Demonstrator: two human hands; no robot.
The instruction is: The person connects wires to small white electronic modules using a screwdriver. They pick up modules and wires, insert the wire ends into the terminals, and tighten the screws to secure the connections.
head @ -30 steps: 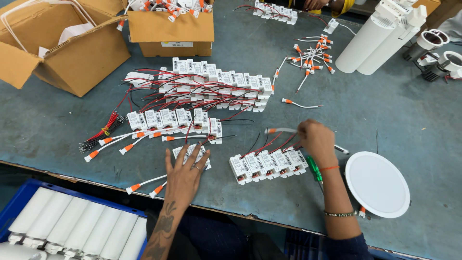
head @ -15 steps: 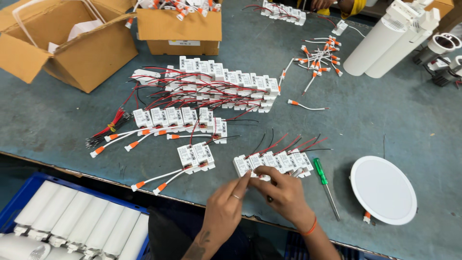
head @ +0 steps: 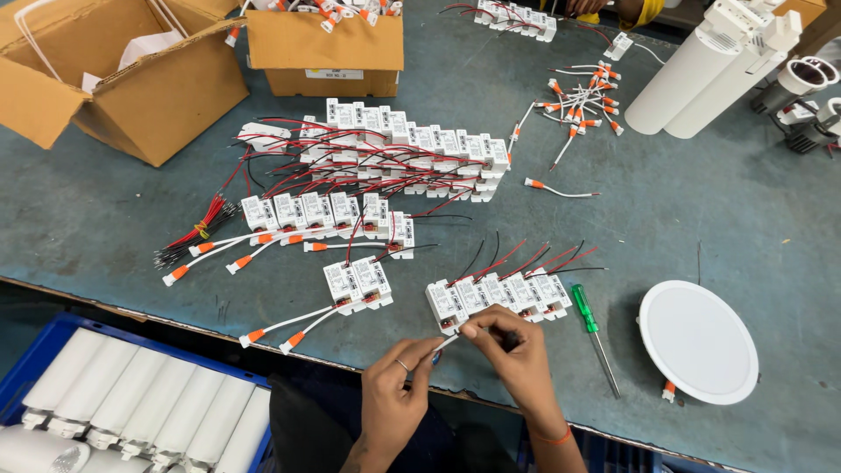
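Both hands meet at the table's front edge. My left hand [head: 399, 398] pinches a thin white wire [head: 445, 343] that runs up to my right hand [head: 517, 350]. My right hand's thumb and forefinger grip the wire's other end, just below the leftmost unit of a row of small white driver modules [head: 498, 296] with red and black leads. Two more modules [head: 357, 285] with orange-tipped white wires lie to the left of the hands.
A green screwdriver [head: 589, 328] and a round white lamp disc [head: 698, 342] lie to the right. A large stack of wired modules [head: 403, 158] fills the middle. Cardboard boxes [head: 131, 79] stand at the back left, white cylinders [head: 701, 70] at the back right, and a blue crate [head: 53, 337] of white tubes sits below the table.
Both hands have left the modules on the table, drawn back to the front edge and come together. They now hold a thin white wire between them.
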